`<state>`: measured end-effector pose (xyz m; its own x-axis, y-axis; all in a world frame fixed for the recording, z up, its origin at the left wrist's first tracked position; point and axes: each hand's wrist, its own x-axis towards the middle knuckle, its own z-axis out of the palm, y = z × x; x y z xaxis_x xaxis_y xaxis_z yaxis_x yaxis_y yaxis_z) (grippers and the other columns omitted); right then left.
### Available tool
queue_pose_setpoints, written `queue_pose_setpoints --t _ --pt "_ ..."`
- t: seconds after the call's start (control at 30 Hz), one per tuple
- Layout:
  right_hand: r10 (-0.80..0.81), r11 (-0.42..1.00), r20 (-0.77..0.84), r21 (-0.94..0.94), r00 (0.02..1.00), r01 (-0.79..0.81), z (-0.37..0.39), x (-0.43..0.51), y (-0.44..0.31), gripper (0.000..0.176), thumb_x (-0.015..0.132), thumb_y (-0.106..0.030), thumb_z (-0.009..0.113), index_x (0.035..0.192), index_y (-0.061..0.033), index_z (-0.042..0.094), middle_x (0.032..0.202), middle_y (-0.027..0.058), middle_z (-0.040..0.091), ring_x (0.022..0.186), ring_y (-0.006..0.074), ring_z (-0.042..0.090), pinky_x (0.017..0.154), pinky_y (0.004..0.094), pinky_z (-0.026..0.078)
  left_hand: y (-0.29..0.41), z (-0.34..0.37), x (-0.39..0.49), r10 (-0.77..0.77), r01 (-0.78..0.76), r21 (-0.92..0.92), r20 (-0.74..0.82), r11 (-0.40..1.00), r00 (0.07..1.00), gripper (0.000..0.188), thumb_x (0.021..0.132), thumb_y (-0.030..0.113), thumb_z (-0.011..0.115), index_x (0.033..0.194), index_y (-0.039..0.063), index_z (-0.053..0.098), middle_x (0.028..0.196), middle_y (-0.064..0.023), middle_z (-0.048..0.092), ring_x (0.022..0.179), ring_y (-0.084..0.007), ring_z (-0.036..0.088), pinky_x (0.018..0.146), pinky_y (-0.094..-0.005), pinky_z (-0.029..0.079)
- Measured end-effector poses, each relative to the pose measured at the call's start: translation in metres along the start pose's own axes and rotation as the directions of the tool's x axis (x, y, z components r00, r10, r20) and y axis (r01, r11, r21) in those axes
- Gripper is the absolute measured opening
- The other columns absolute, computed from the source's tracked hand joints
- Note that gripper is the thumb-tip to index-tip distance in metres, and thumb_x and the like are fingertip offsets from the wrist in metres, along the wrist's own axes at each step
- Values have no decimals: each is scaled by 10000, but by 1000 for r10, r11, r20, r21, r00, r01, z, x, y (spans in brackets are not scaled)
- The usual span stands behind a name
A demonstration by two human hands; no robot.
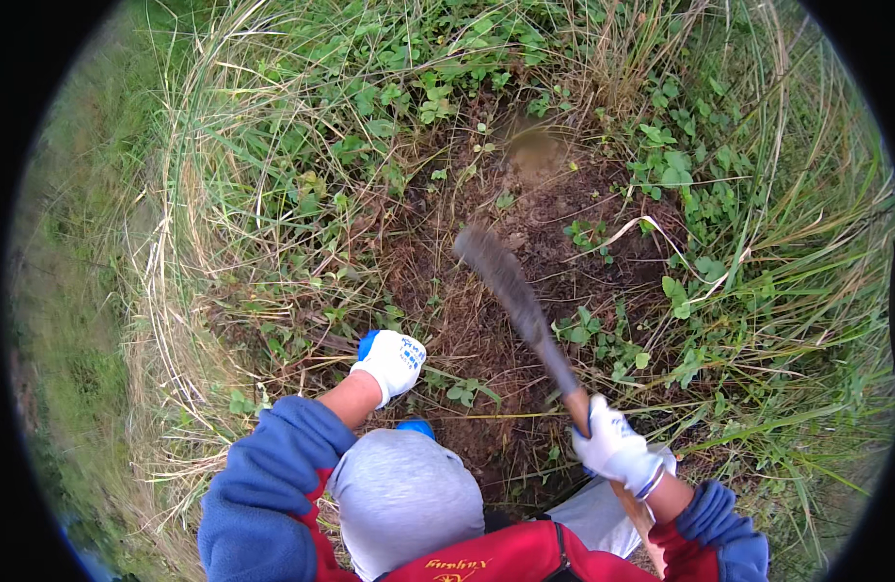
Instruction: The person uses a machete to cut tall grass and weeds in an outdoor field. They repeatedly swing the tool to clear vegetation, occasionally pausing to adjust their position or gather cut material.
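My right hand (615, 444), in a white knit work glove, is closed around the wooden handle of a long-bladed sickle or brush hook (516, 298). Its dark, slightly curved metal blade points up and left over bare reddish soil (484, 349) and is a little blurred. Left of it, my left hand (393, 364), in a white and blue coated glove, is curled low among grass stems (324, 358). Its fingers are mostly hidden from above, so what they hold cannot be told.
Leafy green weeds (433, 102) grow beyond the soil patch. Long grass (804, 291) stands at the right, and dry bent grass (164, 291) at the left. My grey-clad knee (411, 495) is just below my left hand, with a blue shoe tip (416, 428) beyond it.
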<state>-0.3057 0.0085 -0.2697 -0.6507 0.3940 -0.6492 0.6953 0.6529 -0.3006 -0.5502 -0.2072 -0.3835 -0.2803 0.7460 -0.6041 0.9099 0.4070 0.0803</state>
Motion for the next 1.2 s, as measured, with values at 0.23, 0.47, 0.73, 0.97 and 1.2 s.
queue_pose_setpoints --t 0.23,0.47,0.73,0.97,1.2 --pt "-16 998 197 68 980 2 -52 -26 -6 308 858 -258 617 972 -3 486 695 241 635 669 417 657 593 483 508 -34 30 -66 25 -35 168 62 985 998 102 726 185 601 720 181 702 745 -51 698 718 -242 682 602 -380 478" --pt "-89 996 96 -15 991 91 18 32 -30 373 837 -225 615 1075 17 460 862 301 641 844 472 640 738 512 511 -89 50 -121 -174 68 346 284 936 943 175 782 168 589 812 190 760 864 -52 739 835 -254 697 640 -397 478" --pt "4 998 261 56 965 -19 -3 0 -26 384 834 -288 633 1042 13 517 786 245 653 766 416 659 682 473 507 -97 20 -145 -62 118 -148 337 982 940 592 741 400 717 1220 67 615 1025 -140 703 999 -354 658 853 -470 507" --pt "86 870 -185 493 979 16 -60 42 -80 261 881 -211 637 942 -30 460 658 102 580 504 179 594 448 336 475 -42 -28 -26 -150 81 -170 -446 982 882 1098 680 534 785 1449 -61 276 1416 -276 403 1295 -387 425 1086 -442 341" --pt "-51 998 504 60 862 24 45 16 -42 437 841 -307 614 1114 15 502 952 279 651 914 412 656 783 449 516 -66 59 -18 -306 307 123 -29 944 952 155 792 207 595 754 198 745 771 -34 723 774 -237 700 670 -390 489"
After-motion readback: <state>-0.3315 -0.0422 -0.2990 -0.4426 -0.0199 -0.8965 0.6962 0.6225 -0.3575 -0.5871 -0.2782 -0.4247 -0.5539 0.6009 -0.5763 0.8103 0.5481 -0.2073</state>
